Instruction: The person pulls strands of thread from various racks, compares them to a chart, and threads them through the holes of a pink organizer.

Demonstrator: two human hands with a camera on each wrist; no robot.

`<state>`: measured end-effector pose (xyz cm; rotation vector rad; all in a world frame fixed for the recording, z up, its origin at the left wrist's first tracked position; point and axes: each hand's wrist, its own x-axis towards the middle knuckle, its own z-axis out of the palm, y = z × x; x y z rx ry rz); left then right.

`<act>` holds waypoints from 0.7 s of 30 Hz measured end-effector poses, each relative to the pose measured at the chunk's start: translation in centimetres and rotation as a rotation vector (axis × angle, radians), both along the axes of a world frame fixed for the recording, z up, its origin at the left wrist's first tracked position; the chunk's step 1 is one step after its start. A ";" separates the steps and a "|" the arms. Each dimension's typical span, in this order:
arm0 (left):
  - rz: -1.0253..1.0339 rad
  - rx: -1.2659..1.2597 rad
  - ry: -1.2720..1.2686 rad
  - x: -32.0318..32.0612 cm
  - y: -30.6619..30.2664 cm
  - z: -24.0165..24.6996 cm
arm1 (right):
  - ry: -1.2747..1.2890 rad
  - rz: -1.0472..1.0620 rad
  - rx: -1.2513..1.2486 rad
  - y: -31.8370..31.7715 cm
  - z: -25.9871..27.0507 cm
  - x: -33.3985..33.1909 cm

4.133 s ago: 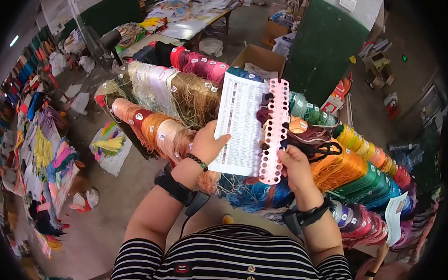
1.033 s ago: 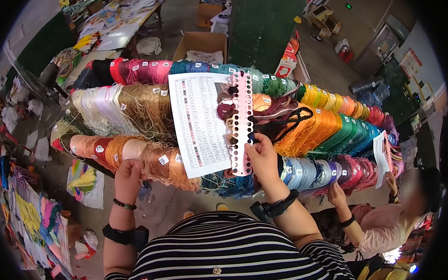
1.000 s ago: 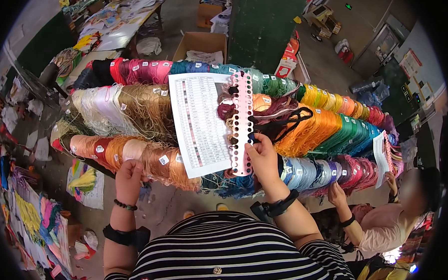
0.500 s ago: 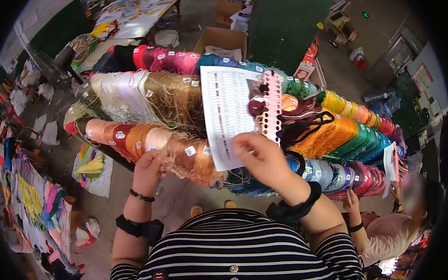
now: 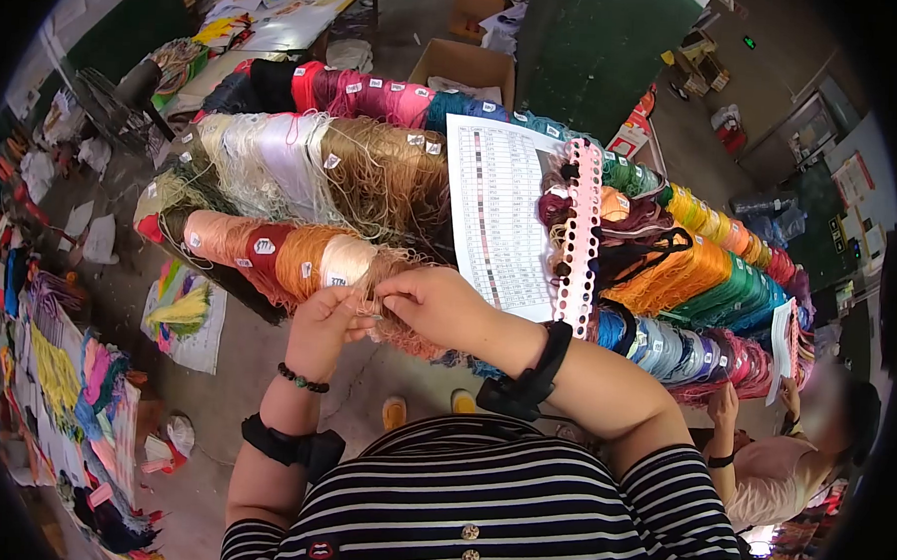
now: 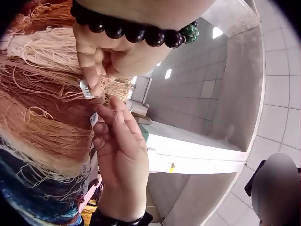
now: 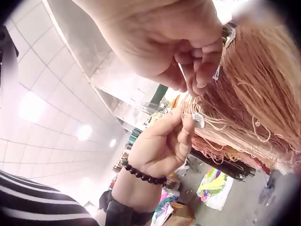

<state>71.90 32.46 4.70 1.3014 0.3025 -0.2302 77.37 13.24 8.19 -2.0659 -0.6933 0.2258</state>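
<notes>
My left hand [image 5: 329, 320] pinches the loose ends of pale peach threads [image 6: 115, 89] at the front row of hanks, beside a small white number label [image 7: 199, 120]. My right hand [image 5: 437, 305] is just beside it, fingers curled and fingertips right at the strands; I cannot tell whether they grip any. Brown-pink thread hanks [image 7: 263, 84] hang around both hands. To the right, a printed chart sheet [image 5: 497, 207] lies over the rows. At its edge rests a pink punched thread card [image 5: 577, 246], with dark red and black threads hanging from its holes.
Rows of labelled thread in many colours, such as orange hanks [image 5: 664, 274], fill the rack. Another person [image 5: 796, 455] stands at the right with a sheet [image 5: 779, 349]. A cardboard box [image 5: 468, 66] stands behind. Thread bundles [image 5: 182, 318] lie on the floor at left.
My right hand has let go of the pink thread card and moved left to the peach threads beside my left hand. My left hand earlier left the sheet for the front row.
</notes>
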 end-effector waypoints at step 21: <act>-0.022 -0.001 0.009 0.0 0.0 -0.3 | -0.016 -0.085 -0.039 1.3 -0.5 0.2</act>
